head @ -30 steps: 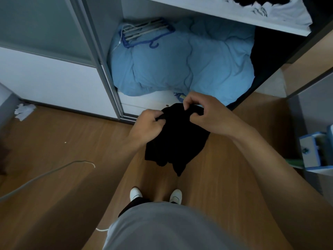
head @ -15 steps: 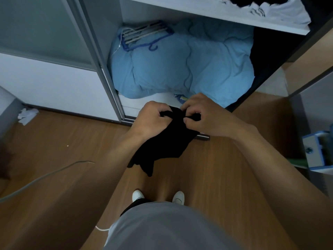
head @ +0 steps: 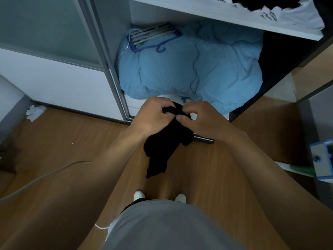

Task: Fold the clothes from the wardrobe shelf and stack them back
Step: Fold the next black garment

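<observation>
A small black garment hangs bunched in front of me, above the wooden floor. My left hand grips its top edge from the left, and my right hand pinches the same edge from the right, the two hands almost touching. The cloth's lower end dangles down toward my shoes. On the white wardrobe shelf at the top lie a white printed shirt and some dark clothes, partly cut off by the frame.
A light blue duvet fills the wardrobe's bottom compartment, with blue hangers on it. The sliding door stands at the left. A grey cable crosses the floor, crumpled paper lies by the wall, and a blue-white box sits at right.
Both hands have kept hold of the black garment and shifted their grip along its top edge; the hanging cloth swung left, then back to the middle. The view dipped slightly.
</observation>
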{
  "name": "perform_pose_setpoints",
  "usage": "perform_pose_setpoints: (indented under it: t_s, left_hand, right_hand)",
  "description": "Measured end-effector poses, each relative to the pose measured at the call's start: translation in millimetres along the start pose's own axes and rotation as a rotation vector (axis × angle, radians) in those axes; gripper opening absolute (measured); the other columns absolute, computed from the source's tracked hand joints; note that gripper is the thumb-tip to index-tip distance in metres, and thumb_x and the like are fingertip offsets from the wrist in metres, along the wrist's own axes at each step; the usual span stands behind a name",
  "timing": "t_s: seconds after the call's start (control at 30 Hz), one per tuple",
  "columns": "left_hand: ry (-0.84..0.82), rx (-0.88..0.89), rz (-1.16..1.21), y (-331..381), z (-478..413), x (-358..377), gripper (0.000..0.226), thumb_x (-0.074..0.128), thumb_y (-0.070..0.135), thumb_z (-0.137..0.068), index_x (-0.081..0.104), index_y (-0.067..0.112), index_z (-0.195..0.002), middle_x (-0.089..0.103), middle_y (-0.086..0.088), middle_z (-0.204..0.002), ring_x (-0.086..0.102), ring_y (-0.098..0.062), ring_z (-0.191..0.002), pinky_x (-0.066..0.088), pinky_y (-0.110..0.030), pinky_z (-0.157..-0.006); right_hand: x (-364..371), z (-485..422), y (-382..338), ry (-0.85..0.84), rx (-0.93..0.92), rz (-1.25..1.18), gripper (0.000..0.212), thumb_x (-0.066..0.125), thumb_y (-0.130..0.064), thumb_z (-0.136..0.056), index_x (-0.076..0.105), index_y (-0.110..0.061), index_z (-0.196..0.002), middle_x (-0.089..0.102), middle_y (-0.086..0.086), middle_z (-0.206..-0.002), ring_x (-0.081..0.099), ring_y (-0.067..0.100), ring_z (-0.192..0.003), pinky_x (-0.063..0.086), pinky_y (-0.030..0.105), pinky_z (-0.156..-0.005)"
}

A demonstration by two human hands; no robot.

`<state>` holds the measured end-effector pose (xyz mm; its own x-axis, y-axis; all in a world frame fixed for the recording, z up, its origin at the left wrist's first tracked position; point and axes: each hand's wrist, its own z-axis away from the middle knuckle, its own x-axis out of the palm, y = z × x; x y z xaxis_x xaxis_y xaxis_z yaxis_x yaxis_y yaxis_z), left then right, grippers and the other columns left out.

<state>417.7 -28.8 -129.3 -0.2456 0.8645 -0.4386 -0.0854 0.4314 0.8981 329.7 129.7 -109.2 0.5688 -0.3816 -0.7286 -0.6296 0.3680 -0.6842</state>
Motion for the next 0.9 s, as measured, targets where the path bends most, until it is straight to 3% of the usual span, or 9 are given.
perform_pose_setpoints:
  t_s: [0.1, 0.2, 0.3, 0.37, 0.5, 0.63, 0.77, 0.83, 0.9]
  left_hand:
    - [0.032, -0.018, -0.056, -5.3, -5.6, 2.9, 0.041, 0.056, -0.001, -0.082, 0.059, 0.034, -0.062, 0.062, 0.007, -0.065, 0.056, -0.009, -0.061, 0.040, -0.023, -0.059]
    - [0.060, -0.036, -0.085, -8.9, -10.6, 4.7, 0.036, 0.056, 0.004, -0.080, 0.053, 0.033, -0.058, 0.057, 0.010, -0.063, 0.056, -0.013, -0.064, 0.040, -0.024, -0.061]
    - [-0.040, 0.025, -0.145, -14.6, -17.1, 6.1, 0.013, 0.050, 0.012, -0.073, 0.055, 0.013, -0.061, 0.055, 0.002, -0.067, 0.057, -0.025, -0.074, 0.043, -0.033, -0.067]
    - [-0.119, 0.042, -0.194, -25.3, -25.1, 6.6, 0.016, 0.049, 0.016, -0.069, 0.050, 0.003, -0.060, 0.054, -0.007, -0.070, 0.057, -0.031, -0.072, 0.043, -0.039, -0.066]
    - [-0.217, -0.019, -0.364, -53.9, -41.4, 11.2, 0.032, 0.050, 0.030, -0.064, 0.055, 0.002, -0.079, 0.058, -0.011, -0.084, 0.060, -0.032, -0.079, 0.043, -0.035, -0.065]
    - [-0.209, -0.092, -0.461, -77.4, -47.1, 19.5, 0.025, 0.048, 0.035, -0.067, 0.052, 0.010, -0.070, 0.057, -0.003, -0.094, 0.058, -0.029, -0.090, 0.044, -0.035, -0.076]
    - [-0.184, -0.097, -0.419, -93.3, -49.0, 20.4, 0.038, 0.044, 0.019, -0.071, 0.070, -0.004, -0.088, 0.068, -0.014, -0.108, 0.059, -0.039, -0.101, 0.047, -0.046, -0.089]
    - [-0.179, -0.022, -0.332, -100.4, -48.7, 18.1, 0.031, 0.047, 0.001, -0.074, 0.073, -0.008, -0.086, 0.068, -0.020, -0.104, 0.061, -0.044, -0.100, 0.048, -0.047, -0.088]
    - [-0.239, 0.066, -0.220, -100.7, -48.2, 19.2, 0.024, 0.051, -0.008, -0.077, 0.074, -0.010, -0.085, 0.064, -0.023, -0.110, 0.061, -0.044, -0.103, 0.050, -0.043, -0.087]
  right_hand:
    - [-1.3, -8.6, -0.4, 0.144, 0.073, -0.053, 0.028, 0.059, 0.001, -0.088, 0.050, 0.008, -0.062, 0.051, 0.021, -0.065, 0.047, 0.027, -0.062, 0.033, 0.037, -0.062]
    - [-5.9, -16.4, -2.3, 0.190, 0.177, -0.136, 0.034, 0.057, -0.003, -0.086, 0.041, -0.003, -0.057, 0.038, 0.010, -0.058, 0.036, 0.014, -0.056, 0.028, 0.032, -0.056]
    - [-10.7, -23.6, -7.4, 0.199, 0.182, -0.183, 0.045, 0.057, -0.001, -0.083, 0.029, -0.021, -0.053, 0.027, -0.001, -0.054, 0.028, 0.007, -0.052, 0.022, 0.027, -0.052]
    - [-16.4, -28.8, -11.0, 0.158, 0.141, -0.166, 0.047, 0.057, 0.001, -0.081, 0.028, -0.022, -0.053, 0.025, -0.004, -0.053, 0.026, 0.005, -0.050, 0.020, 0.025, -0.051]
    - [-31.6, -41.8, -14.5, 0.061, 0.045, 0.016, 0.045, 0.063, -0.002, -0.081, 0.032, -0.017, -0.052, 0.032, 0.010, -0.054, 0.031, 0.008, -0.052, 0.025, 0.034, -0.054]
    - [-38.5, -53.1, -10.9, 0.011, 0.077, 0.139, 0.049, 0.066, -0.016, -0.089, 0.034, -0.004, -0.054, 0.039, 0.025, -0.060, 0.033, 0.019, -0.054, 0.031, 0.044, -0.056]
    - [-39.6, -54.5, -1.5, -0.097, 0.134, 0.285, 0.046, 0.063, -0.028, -0.093, 0.057, 0.011, -0.068, 0.061, 0.028, -0.072, 0.057, 0.040, -0.067, 0.045, 0.049, -0.067]
    - [-45.8, -52.8, 2.0, -0.131, 0.161, 0.334, 0.047, 0.063, -0.031, -0.093, 0.057, 0.006, -0.065, 0.061, 0.024, -0.069, 0.056, 0.037, -0.064, 0.041, 0.046, -0.060]
    - [-52.0, -51.7, 3.3, -0.138, 0.200, 0.365, 0.050, 0.063, -0.031, -0.092, 0.045, -0.003, -0.054, 0.053, 0.017, -0.059, 0.044, 0.027, -0.052, 0.032, 0.039, -0.054]
